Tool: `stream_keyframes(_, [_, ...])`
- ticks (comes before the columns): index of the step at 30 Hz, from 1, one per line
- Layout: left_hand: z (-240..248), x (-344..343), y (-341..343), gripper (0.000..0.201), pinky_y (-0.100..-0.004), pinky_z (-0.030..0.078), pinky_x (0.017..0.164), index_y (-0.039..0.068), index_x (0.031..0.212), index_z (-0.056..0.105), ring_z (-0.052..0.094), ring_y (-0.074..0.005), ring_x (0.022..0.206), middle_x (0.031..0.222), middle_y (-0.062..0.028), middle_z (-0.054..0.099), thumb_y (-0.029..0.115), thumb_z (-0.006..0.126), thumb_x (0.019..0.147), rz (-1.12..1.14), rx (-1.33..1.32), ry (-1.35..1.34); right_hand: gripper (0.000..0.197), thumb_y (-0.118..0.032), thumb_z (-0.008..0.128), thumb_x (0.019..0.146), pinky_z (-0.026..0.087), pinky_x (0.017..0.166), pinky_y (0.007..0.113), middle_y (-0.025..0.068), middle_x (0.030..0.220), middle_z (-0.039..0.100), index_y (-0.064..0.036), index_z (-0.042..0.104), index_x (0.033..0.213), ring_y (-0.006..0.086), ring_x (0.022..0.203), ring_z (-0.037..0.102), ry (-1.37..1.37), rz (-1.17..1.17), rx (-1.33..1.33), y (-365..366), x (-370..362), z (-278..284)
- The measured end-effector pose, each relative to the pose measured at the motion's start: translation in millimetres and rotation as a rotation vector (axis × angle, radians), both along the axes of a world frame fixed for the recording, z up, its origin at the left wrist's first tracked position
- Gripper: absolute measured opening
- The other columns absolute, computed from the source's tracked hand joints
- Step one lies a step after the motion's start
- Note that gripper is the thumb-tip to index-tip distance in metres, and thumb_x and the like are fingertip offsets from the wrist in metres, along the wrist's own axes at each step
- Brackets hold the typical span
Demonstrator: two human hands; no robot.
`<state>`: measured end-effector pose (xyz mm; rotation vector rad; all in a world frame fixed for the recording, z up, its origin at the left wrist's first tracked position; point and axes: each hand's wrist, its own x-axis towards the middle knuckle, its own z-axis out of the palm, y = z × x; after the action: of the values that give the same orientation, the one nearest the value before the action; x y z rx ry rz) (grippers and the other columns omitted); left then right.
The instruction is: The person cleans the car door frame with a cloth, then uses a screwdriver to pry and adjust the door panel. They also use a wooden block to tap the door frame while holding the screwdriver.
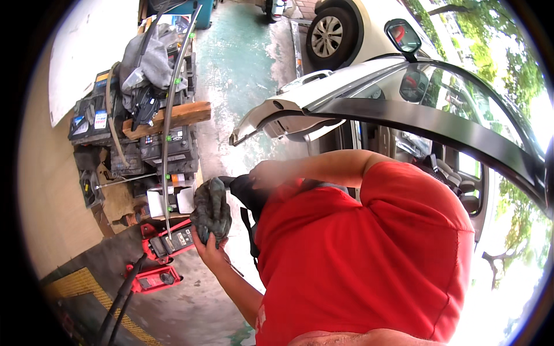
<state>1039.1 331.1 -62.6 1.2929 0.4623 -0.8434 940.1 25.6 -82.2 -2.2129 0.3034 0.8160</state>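
My left hand (209,249) grips the lower end of a dark grey-green, glove-like cloth (211,207), thumb laid over it. Long finger-like folds run along its length. My right hand (270,173) is closed and slightly blurred, held close to the front of my red shirt. Its fingers rest at the top of a black fabric piece (249,196), which may be a bag; what they pinch is hidden. Between the cloth and this fabric runs a short black part. Below the fabric hangs a black strap (254,239).
On the left, car batteries (167,144), a wooden block (167,119), a grey cloth (151,60) and a long curved strip (168,127) crowd together. Red floor jacks (153,279) stand below, long handles jutting out. At right, a car door (427,124) stands open beside a pale car (375,29).
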Motion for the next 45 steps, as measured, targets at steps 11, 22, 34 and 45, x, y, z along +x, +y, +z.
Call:
stream_keyframes(11, [26.9,55.4,-31.8,0.065,-0.0332,0.056,0.060,0.010,0.148,0.035,0.064,-0.0251,0.098,0.132,-0.0136,0.052,0.000,0.053,0.085,-0.322,0.087,0.010,0.038,-0.037,0.064,0.087,0.051,0.087,0.045,0.0205,0.101,0.068,-0.0030,0.066,0.103,0.0384,0.099,0.064,0.057,-0.160,0.089,-2.2,35.6,20.2])
stream_keyframes(22, [52.5,68.8,-35.3,0.065,-0.0343,0.056,0.064,0.009,0.147,0.036,0.059,-0.0261,0.106,0.139,-0.0130,0.046,0.001,0.053,0.085,-0.326,0.153,-0.023,0.039,-0.038,0.066,0.086,0.051,0.086,0.045,0.0205,0.100,0.068,-0.0027,0.067,0.103,0.0383,0.098,0.064,-0.105,-0.104,0.106,1.7,69.8,-15.1])
stream_keyframes(34, [43.8,29.8,28.9,0.065,-0.0352,0.057,0.063,0.011,0.148,0.036,0.057,-0.0280,0.108,0.143,-0.0145,0.041,0.000,0.052,0.085,-0.196,0.106,-0.071,0.047,-0.042,0.063,0.088,0.047,0.092,0.052,0.0176,0.103,0.069,-0.0032,0.065,0.114,0.0359,0.101,0.065,-0.028,0.119,-0.092,34.2,85.5,39.2])
stream_keyframes(45, [17.2,-34.3,106.2,0.066,-0.0367,0.058,0.064,0.013,0.148,0.037,0.057,-0.0294,0.109,0.145,-0.0135,0.038,-0.001,0.052,0.085,-0.058,0.050,-0.073,0.046,-0.044,0.061,0.089,0.012,0.105,0.078,0.0130,0.110,0.059,-0.0081,0.060,0.118,0.0339,0.117,0.051,-0.239,-0.021,-1.057,11.4,37.1,194.8])
